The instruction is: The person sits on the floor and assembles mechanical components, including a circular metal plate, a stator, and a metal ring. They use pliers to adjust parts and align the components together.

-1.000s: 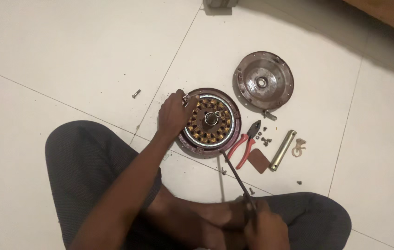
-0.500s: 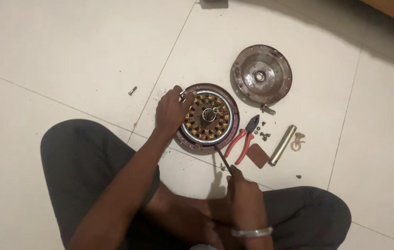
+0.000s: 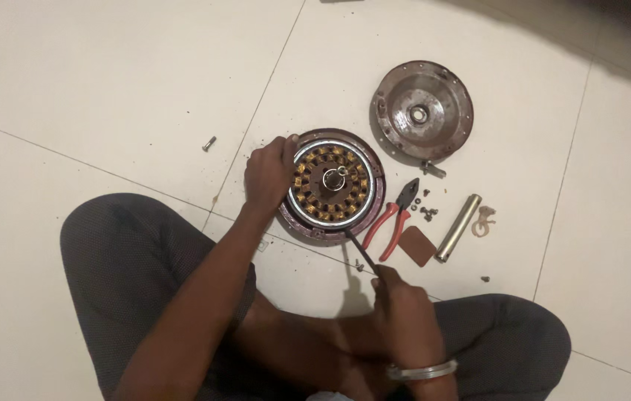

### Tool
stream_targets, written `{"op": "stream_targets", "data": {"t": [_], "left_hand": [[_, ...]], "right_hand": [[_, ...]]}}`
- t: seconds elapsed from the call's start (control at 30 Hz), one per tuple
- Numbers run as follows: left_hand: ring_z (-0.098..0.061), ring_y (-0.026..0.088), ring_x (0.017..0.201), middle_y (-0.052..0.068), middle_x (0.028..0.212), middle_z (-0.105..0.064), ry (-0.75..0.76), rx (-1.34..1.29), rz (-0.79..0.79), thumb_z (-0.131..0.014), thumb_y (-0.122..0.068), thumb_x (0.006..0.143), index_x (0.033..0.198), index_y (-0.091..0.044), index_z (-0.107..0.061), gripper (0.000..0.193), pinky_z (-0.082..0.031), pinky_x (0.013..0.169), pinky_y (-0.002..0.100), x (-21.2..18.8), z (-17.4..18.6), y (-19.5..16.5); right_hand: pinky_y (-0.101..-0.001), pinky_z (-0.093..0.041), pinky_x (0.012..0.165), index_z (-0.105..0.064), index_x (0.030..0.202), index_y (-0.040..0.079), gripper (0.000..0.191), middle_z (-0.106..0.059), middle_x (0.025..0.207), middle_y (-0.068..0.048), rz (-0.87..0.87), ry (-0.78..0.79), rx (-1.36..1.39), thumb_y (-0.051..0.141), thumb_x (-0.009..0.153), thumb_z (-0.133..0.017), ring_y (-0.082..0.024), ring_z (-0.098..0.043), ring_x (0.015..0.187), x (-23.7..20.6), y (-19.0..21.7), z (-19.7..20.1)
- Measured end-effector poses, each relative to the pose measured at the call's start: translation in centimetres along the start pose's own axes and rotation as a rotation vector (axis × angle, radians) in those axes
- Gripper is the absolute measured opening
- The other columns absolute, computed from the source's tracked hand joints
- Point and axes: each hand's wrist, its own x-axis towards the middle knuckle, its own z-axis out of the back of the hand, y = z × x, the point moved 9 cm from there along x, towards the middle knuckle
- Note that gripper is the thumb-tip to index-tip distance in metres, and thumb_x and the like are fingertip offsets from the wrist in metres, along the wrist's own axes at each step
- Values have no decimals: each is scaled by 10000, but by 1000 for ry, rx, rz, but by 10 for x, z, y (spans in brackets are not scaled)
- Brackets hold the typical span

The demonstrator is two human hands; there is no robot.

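Observation:
A round motor housing (image 3: 330,186) with copper windings and a centre shaft lies on the white tiled floor. My left hand (image 3: 269,174) grips its left rim. My right hand (image 3: 403,308) holds a dark-shafted screwdriver (image 3: 358,249), whose tip touches the housing's lower right rim. I sit cross-legged, knees on either side of my arms.
A round rusty metal cover (image 3: 422,111) lies beyond the housing to the right. Red-handled pliers (image 3: 395,219), several small screws (image 3: 425,209), a brown pad (image 3: 416,246), a metal tube (image 3: 458,226) and a loose bolt (image 3: 209,143) lie on the floor.
My right hand has moved forward with the screwdriver, bringing its tip up to the housing's lower rim. The left hand stays on the housing's rim.

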Motion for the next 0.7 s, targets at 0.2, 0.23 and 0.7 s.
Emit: {"op": "stream_targets", "data": {"t": [0.2, 0.23, 0.7], "left_hand": [[-677, 419, 670, 219, 702, -681, -40, -45, -55, -482, -408, 1067, 900, -44, -733, 473, -522, 658, 528, -1, 0, 1], [-678, 412, 660, 217, 695, -679, -35, -55, -61, -475, -406, 1072, 895, -42, -731, 478, -523, 661, 525, -1, -1, 0], [-672, 416, 634, 224, 695, -668, -100, -79, -112, -520, -366, 1060, 833, -12, -714, 463, -518, 617, 506, -2, 4, -2]], "right_hand": [[-535, -517, 616, -653, 1221, 51, 312, -676, 696, -264, 127, -78, 25, 113, 918, -610, -447, -681, 680, -9, -7, -9], [-533, -516, 616, -646, 1235, 49, 325, -677, 697, -263, 126, -80, 29, 103, 917, -606, -446, -680, 678, -12, -10, -14], [-527, -529, 656, -630, 1284, 55, 356, -696, 779, -270, 113, -115, 104, 96, 934, -588, -453, -698, 740, -16, -29, -25]]}}
